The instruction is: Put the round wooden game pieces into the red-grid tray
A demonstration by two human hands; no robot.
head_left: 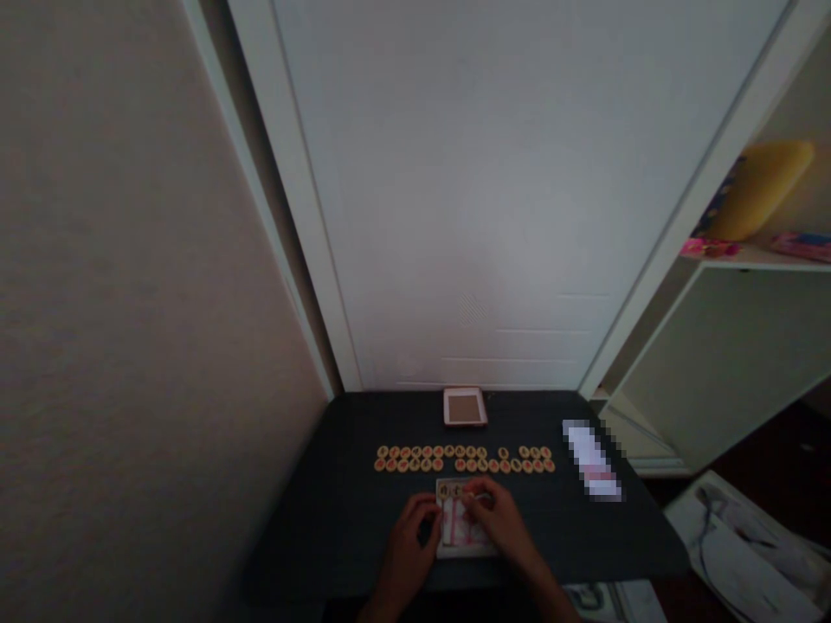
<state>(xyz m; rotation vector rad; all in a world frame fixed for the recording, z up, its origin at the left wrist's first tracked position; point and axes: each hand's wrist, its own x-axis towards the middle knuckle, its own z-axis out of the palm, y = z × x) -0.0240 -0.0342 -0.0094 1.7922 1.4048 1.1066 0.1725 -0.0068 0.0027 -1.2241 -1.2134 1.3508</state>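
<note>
A dark bench [312, 510] carried a shallow box [464, 552] near its middle. The left hand's [410, 529] fingers curled at its left rim, the right hand's [497, 515] bent over its far end; what either grasped was unclear. Round pieces [460, 465] formed two rows farther off.

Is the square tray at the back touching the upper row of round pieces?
Apart: the head view shows a strip of dark table between the square tray and the upper row of round pieces.
</note>
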